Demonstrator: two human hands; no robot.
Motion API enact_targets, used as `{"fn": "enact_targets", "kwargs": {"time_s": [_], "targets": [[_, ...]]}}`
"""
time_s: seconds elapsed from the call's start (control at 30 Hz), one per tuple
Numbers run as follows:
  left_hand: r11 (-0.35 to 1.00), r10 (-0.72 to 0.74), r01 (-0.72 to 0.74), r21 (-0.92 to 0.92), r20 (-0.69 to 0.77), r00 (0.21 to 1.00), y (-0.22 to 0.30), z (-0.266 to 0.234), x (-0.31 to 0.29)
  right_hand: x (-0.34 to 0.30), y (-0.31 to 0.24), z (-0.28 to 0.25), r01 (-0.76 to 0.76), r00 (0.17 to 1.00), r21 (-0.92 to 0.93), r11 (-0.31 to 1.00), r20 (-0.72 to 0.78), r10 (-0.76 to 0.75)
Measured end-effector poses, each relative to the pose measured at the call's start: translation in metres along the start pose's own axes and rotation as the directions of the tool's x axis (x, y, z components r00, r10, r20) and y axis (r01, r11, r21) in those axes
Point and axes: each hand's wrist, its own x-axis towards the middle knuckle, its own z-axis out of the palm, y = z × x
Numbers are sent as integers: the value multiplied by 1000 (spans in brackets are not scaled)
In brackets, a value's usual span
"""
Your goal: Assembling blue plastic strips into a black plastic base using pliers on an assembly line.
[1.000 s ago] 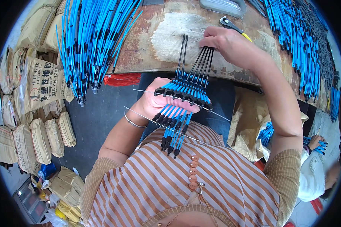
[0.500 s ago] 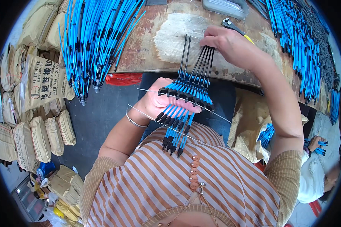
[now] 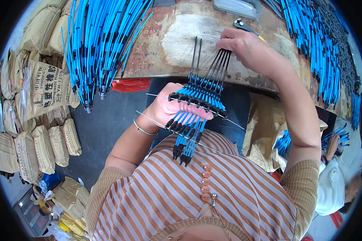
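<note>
My left hand (image 3: 163, 107) is wrapped around a fan of thin blue rods (image 3: 205, 93) with black fittings and stems. Two thin metal wires run across the fan: an upper wire (image 3: 235, 123) above my fingers and a lower wire (image 3: 148, 118) below them. The rods' lower black ends (image 3: 177, 152) hang close to my striped shirt. With fingers pinched together, my right hand (image 3: 248, 49) holds the tips of several black stems (image 3: 219, 66) over the table edge. Two other black stems (image 3: 195, 58) stand apart to the left, outside this grip.
Pliers (image 3: 245, 26) and a clear plastic tray (image 3: 238, 9) lie on the worn wooden table (image 3: 147, 48). Bundles of blue rods (image 3: 98, 38) spread at left, with more rods (image 3: 323, 60) at right. Paper sacks (image 3: 48, 86) line the left side. A co-worker's hand (image 3: 333, 145) holds blue rods at far right.
My right hand has shifted slightly right with the stem tips still pinched. The lower black ends have drawn closer together. The co-worker's hand has moved up, its blue rods more spread.
</note>
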Motion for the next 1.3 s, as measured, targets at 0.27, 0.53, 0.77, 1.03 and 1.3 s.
{"fn": "enact_targets", "kwargs": {"time_s": [0.27,0.53,0.77,1.03,1.3], "targets": [[889,117,-139,437,77,990,-1,1,3,0,0,0,-30,997,34,999,70,28],[992,-64,58,-109,-54,996,-1,0,3,1,1,2,-3,999,31,1000,39,2],[997,-63,62,-50,-4,998,3,2,2,3,4,6,8,1000,30,1000,16,-9],[996,-63,56,-72,-105,992,6,14,3,2,4,8,14,1000,25,1000,-1,-14],[954,-143,125,-271,-49,988,8,13,4,3,2,6,-43,999,56,998,30,42]]}}
